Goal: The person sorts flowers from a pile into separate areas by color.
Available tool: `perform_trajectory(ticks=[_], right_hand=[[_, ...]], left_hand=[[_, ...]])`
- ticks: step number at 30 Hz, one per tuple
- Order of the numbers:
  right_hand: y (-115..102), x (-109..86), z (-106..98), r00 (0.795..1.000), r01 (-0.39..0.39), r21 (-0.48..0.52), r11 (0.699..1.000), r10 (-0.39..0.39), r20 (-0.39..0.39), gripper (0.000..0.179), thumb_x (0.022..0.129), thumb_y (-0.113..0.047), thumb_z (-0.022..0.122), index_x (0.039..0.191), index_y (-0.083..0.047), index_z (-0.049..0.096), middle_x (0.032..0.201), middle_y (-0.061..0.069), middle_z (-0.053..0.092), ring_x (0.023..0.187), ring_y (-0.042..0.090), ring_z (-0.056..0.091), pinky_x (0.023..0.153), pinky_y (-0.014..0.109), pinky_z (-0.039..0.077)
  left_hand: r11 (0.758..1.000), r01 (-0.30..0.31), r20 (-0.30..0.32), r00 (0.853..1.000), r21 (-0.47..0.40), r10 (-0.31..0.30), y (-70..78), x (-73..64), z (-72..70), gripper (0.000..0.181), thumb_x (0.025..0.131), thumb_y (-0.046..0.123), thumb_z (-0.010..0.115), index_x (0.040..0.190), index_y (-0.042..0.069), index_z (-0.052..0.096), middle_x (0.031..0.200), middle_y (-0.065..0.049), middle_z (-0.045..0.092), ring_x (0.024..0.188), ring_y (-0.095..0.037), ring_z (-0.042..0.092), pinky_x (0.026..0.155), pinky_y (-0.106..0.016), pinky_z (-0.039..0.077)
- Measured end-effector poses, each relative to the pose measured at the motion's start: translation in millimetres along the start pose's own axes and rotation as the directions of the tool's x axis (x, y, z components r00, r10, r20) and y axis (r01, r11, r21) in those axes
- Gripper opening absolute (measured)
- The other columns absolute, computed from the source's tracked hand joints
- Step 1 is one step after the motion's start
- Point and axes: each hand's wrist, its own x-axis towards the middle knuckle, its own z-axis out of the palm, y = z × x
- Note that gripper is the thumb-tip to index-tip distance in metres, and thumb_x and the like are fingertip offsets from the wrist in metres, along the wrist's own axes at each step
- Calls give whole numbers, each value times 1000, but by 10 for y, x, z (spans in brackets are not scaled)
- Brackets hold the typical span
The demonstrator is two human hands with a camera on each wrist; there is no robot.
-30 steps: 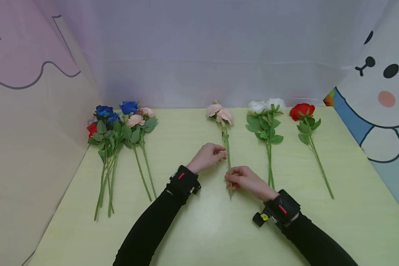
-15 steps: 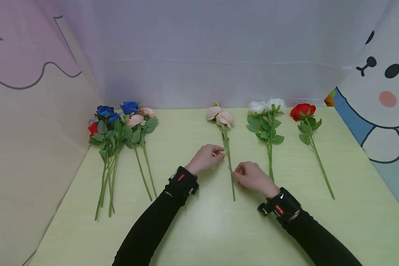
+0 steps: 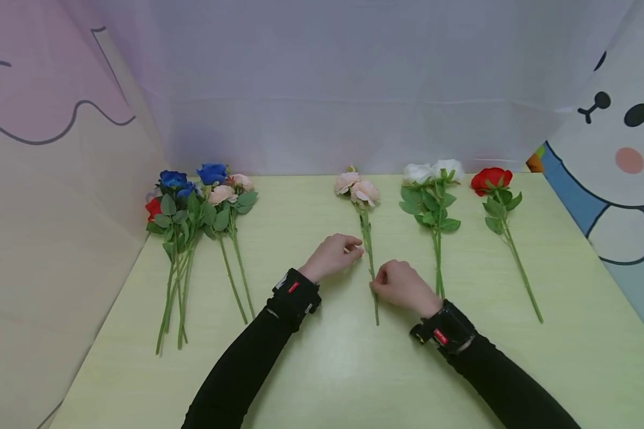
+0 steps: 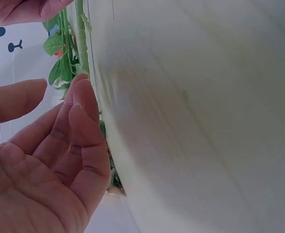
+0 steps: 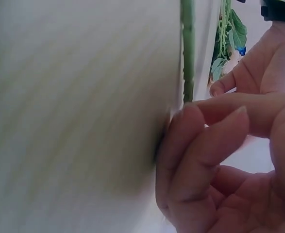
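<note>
Two pink flowers (image 3: 356, 186) lie near the middle of the table (image 3: 322, 369), their green stems together and pointing toward me. My right hand (image 3: 406, 286) pinches the lower stem; in the right wrist view the green stem (image 5: 188, 53) runs down to the thumb and fingertips. On the left of the stem, higher up, my left hand (image 3: 335, 256) stays with relaxed, slightly bent fingers. Its fingertips (image 4: 86, 97) are right beside the stem in the left wrist view, with the thumb apart and nothing held.
White flowers (image 3: 433, 173) and one red rose (image 3: 492, 179) lie to the right. On the left are a mixed bunch with blue roses (image 3: 173, 179) and red ones, and a pair of pink flowers (image 3: 221, 193) beside it. A pale curtain (image 3: 322, 89) hangs behind the table.
My right hand let go of the stem and shifted right and up, then came back left onto it. The stem's lower end swung slightly right. The left hand hardly moved.
</note>
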Motion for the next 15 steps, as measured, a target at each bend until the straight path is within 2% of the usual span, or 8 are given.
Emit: perform_trajectory(ticks=[9,15], right_hand=[[-42,10,16,1000,12,5,1000,-12,14,19,83,-14,65,65,-9,60,58,-2,53,52,13,47,51,27,38],[-51,7,4,1000,-2,7,1000,2,18,20,84,-16,65,66,-10,61,59,-2,54,52,13,47,51,27,38]], left_hand=[[1000,-10,11,1000,9,10,23,-33,-19,34,98,19,53,126,2,59,99,-5,69,91,-19,63,65,-25,47],[1000,-8,-20,1000,15,9,-17,-52,-41,34,97,20,53,126,3,60,101,-5,69,93,-19,63,68,-27,48]])
